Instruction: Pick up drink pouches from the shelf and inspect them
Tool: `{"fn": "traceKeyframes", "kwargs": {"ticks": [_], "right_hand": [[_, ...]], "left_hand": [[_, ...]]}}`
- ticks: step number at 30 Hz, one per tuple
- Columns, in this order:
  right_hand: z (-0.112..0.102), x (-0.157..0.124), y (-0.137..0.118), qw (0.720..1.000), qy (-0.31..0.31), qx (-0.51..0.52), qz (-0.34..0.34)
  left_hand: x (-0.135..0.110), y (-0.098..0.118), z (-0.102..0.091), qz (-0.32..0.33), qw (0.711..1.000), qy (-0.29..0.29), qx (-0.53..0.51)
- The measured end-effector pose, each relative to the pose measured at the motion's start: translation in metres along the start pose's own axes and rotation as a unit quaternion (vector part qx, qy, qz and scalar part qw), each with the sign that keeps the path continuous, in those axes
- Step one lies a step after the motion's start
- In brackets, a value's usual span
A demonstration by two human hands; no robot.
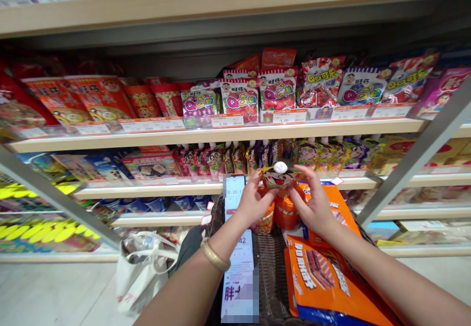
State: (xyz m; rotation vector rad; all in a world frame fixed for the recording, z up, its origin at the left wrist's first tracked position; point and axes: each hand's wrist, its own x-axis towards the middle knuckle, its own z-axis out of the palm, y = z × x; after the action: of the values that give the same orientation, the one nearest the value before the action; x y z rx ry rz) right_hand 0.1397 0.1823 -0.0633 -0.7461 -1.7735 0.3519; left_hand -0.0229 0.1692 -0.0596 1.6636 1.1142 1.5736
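My left hand and my right hand hold a spouted jelly pouch between them, fingers on its two sides. It has a white cap and a cartoon face with an open mouth, and its spout end points toward me. Just below it, two orange snack tubs stand in a dark woven basket. Beside my right wrist lies an orange snack bag, with another orange bag behind it. A gold bangle circles my left wrist.
Similar spouted pouches line the shelf behind my hands. Gummy candy bags fill the shelf above. Two phones lie along the basket's left side. A white bag sits at the lower left. Slanted grey posts flank the shelves.
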Motion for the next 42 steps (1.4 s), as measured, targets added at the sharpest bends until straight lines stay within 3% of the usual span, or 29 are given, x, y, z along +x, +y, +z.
{"fn": "traceKeyframes", "kwargs": {"ticks": [6,15,28,32,35,38,42], "right_hand": [[-0.008,0.005,-0.012,0.976,0.088,-0.082,-0.184],[-0.012,0.005,-0.018,0.961,0.073,-0.116,-0.242],[-0.012,0.003,-0.018,0.964,0.043,-0.105,-0.242],[-0.011,0.003,-0.015,0.982,0.051,-0.064,-0.172],[-0.014,0.008,-0.014,0.99,0.013,-0.08,-0.111],[-0.019,0.017,-0.015,0.99,-0.025,-0.088,-0.104],[-0.027,0.033,-0.016,0.986,-0.011,-0.118,-0.119]], "left_hand": [[-0.003,-0.003,-0.001,0.02,0.999,-0.021,-0.024],[-0.003,0.0,-0.004,0.036,0.998,-0.037,0.023],[-0.003,-0.001,-0.004,0.041,0.998,-0.038,0.03],[-0.004,-0.003,-0.004,0.049,0.998,-0.036,0.011],[-0.002,-0.005,-0.003,0.054,0.998,-0.011,0.0],[0.003,-0.003,-0.003,0.063,0.998,0.005,0.002],[0.02,0.008,-0.004,0.09,0.993,-0.018,0.072]]}}
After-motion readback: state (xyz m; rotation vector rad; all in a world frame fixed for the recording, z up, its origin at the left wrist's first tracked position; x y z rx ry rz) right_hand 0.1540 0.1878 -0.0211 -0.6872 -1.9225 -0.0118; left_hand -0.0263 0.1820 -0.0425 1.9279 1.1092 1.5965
